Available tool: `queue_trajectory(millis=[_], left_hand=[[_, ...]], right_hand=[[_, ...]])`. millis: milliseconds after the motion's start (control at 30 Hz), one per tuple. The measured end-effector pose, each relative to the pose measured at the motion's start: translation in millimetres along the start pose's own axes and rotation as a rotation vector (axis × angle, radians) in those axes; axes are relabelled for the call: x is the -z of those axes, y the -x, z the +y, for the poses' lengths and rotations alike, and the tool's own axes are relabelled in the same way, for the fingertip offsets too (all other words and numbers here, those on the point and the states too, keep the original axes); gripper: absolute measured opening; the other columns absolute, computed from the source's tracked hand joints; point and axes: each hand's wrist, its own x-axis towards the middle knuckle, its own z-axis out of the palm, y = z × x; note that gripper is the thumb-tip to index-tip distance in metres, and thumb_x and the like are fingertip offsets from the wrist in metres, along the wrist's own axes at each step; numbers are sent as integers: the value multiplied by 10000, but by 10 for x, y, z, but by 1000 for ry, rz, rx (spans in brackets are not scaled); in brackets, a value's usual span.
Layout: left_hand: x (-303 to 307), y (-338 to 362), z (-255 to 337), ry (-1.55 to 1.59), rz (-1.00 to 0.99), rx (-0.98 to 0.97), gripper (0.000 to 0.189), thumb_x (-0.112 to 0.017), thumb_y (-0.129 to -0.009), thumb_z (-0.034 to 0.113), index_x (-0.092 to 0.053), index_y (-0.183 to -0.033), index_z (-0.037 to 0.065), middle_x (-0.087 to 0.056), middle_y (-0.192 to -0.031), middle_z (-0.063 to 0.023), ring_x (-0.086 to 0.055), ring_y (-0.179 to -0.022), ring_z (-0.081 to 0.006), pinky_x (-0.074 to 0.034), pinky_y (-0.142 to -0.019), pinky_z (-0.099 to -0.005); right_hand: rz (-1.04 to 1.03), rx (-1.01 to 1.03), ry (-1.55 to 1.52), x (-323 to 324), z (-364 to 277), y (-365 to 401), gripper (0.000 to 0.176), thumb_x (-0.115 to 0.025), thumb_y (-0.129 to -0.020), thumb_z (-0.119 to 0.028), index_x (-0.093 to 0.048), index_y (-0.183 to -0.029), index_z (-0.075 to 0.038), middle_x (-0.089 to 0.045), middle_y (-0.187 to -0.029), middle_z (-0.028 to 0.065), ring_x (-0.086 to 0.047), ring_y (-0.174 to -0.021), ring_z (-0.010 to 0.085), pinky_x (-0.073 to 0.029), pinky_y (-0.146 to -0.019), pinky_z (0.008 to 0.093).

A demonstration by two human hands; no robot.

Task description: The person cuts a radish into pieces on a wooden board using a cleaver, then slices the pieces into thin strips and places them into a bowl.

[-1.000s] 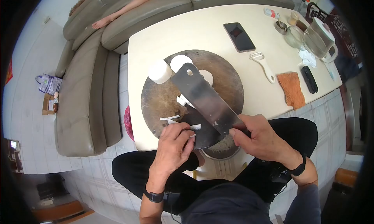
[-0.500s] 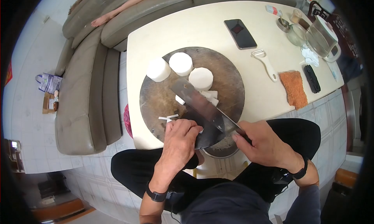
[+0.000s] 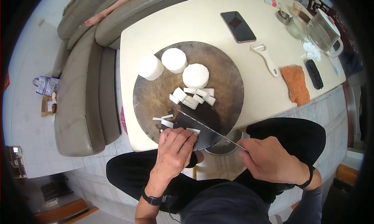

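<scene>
My right hand grips the handle of a cleaver, its blade now edge-on above the near part of a round wooden chopping board. Under the curled fingers of my left hand is a piece of white radish, pressed on the board just left of the blade. A flat radish slice and thin strips lie beyond those fingers. Several cut radish chunks are heaped mid-board. Behind them stand three thick radish rounds, the closest being this round.
On the white table are a phone, a peeler, an orange cloth, a black case-like item and a glass jug. A metal bowl sits below the board's near edge. Another person's leg rests on the sofa.
The cleaver has swung from lying flat-side up over the chunks to edge-on nearer me, uncovering the chunks. My left hand stays over the radish piece, shifted slightly in view.
</scene>
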Motion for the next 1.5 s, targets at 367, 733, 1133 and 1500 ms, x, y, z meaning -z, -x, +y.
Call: queue_trajectory(millis=[367, 733, 1133, 1500], left_hand=[[18, 16, 36, 113, 0, 47, 290, -699, -732, -6, -679, -1018, -53, -636, -1065, -158, -612, -996, -313, -479, -918, -429], [160, -202, -102, 115, -88, 97, 308, -650, -674, -57, -673, -977, -5, -626, -970, -118, -594, -928, -308, -458, -817, -393], [287, -482, -121, 55, -407, 38, 408, -736, -569, 78, -645, -960, 5, -579, -938, -105, -571, -898, -287, -439, -809, -378], [96, -223, -194, 139, -169, -62, 425, -734, -633, 64, -651, -1030, -63, -611, -1078, -157, -591, -1026, -315, -490, -863, -414]], right_hand=[[-163, -88, 242, 156, -189, 20, 186, -614, -852, -50, -573, -1023, 9, -616, -768, 147, -615, -661, 346, -446, -544, 419], [-43, -71, 120, 99, -86, -49, 108, -586, -871, -73, -559, -934, 11, -593, -703, 165, -613, -661, 369, -463, -576, 437], [53, -21, -34, 47, 111, -203, 99, -594, -872, -62, -568, -945, 0, -598, -710, 167, -617, -668, 365, -467, -571, 432], [-13, -125, -26, 76, -88, 32, 137, -597, -872, -67, -561, -973, 19, -597, -704, 166, -606, -607, 366, -456, -514, 424]])
